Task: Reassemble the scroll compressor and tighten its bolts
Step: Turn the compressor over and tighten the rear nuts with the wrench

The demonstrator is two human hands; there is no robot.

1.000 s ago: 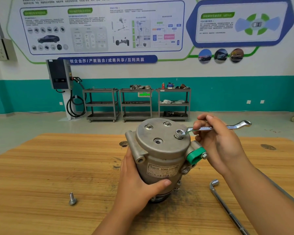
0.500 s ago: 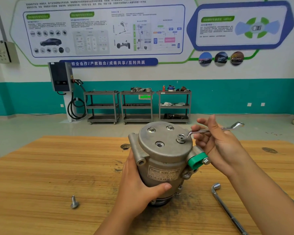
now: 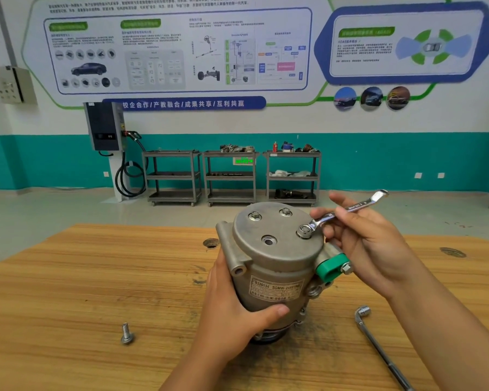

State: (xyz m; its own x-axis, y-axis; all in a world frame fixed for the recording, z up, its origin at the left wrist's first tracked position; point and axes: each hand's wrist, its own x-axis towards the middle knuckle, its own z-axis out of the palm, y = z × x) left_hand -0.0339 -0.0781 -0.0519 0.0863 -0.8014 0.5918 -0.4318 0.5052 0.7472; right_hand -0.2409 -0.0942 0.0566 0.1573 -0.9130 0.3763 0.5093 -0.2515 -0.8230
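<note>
The grey scroll compressor (image 3: 274, 266) stands on end on the wooden table (image 3: 82, 292), its round cover tilted toward me. My left hand (image 3: 237, 309) grips its body from the left, thumb across the label. Three bolts sit in the cover; one bolt hole (image 3: 268, 240) is empty. My right hand (image 3: 364, 244) holds a small spanner (image 3: 347, 208) whose ring end sits on the right-hand bolt (image 3: 305, 231). A green cap (image 3: 331, 267) covers a port on the compressor's right side.
A loose bolt (image 3: 127, 334) lies on the table at the left front. An L-shaped socket wrench (image 3: 378, 348) lies at the right front. Three metal shelf carts (image 3: 232, 176) and a wall charger (image 3: 105, 131) stand far behind.
The spanner's free end has swung up and away from me around the right-hand bolt, and my right hand's fingers have shifted along the handle. My left hand keeps its grip.
</note>
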